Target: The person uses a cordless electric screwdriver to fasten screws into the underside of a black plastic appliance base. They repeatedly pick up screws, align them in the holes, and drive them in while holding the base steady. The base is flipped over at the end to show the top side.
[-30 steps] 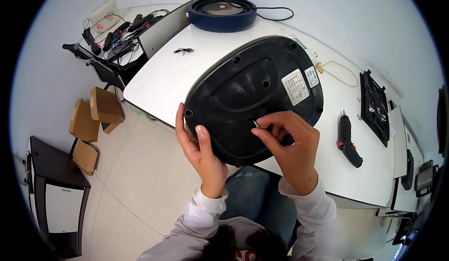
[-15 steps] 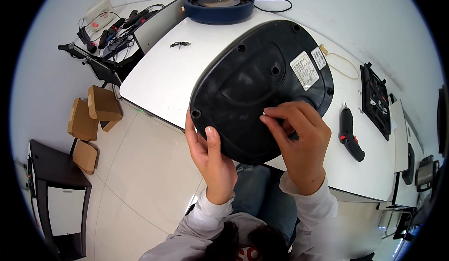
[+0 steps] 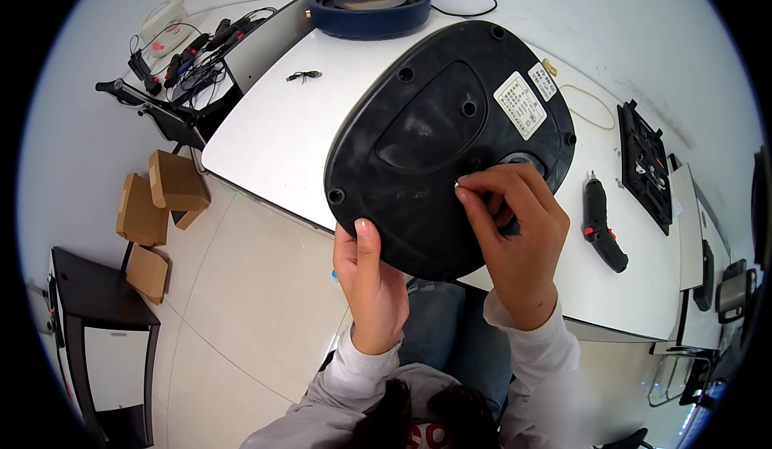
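A large black plastic base cover, rounded with several recessed holes and two white labels, is tilted up in front of me at the table edge. My left hand grips its lower left edge, thumb on the face and fingers behind. My right hand hovers over the middle of the cover, thumb and forefinger pinched on a tiny shiny piece, too small to identify. Part of the cover's lower right is hidden behind this hand. To the right, a black electric screwdriver with red buttons lies on the white table.
A dark blue round housing with a black cord stands at the back. A small coiled cable lies left, an open black tool case right. Cardboard boxes and a dark cabinet are on the left floor.
The cover has shifted slightly and tilted a little more. My right fingertips have moved slightly up across its face, still pinched. My left hand keeps its grip.
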`<act>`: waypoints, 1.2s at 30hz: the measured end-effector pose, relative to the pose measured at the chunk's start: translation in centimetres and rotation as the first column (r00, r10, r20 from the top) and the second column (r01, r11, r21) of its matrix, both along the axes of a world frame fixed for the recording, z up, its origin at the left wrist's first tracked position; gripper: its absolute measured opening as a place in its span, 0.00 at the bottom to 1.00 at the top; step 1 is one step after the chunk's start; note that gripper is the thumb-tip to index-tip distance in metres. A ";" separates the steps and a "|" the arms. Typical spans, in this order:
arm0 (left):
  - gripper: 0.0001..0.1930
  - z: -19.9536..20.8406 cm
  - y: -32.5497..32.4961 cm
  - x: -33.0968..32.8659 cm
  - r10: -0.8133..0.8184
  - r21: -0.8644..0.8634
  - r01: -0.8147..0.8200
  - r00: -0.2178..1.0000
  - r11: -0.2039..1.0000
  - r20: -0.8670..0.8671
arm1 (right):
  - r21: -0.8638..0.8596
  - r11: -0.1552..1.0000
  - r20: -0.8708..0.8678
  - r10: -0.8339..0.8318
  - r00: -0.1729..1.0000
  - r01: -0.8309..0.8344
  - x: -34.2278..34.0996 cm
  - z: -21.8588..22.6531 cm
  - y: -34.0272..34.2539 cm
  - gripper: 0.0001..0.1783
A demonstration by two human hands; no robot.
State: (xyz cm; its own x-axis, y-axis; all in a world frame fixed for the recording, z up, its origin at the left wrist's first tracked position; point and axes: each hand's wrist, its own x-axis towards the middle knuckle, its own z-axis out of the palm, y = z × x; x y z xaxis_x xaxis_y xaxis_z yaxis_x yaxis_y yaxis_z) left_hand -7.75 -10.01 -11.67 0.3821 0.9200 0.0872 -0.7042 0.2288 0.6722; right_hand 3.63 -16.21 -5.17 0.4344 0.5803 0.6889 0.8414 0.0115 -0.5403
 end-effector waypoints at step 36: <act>0.23 -0.2 -0.8 0.3 0.016 0.041 -0.016 1.000 0.999 -0.022 | -0.632 0.541 0.294 -0.495 0.818 0.554 16.9 -8.0 -18.5 0.30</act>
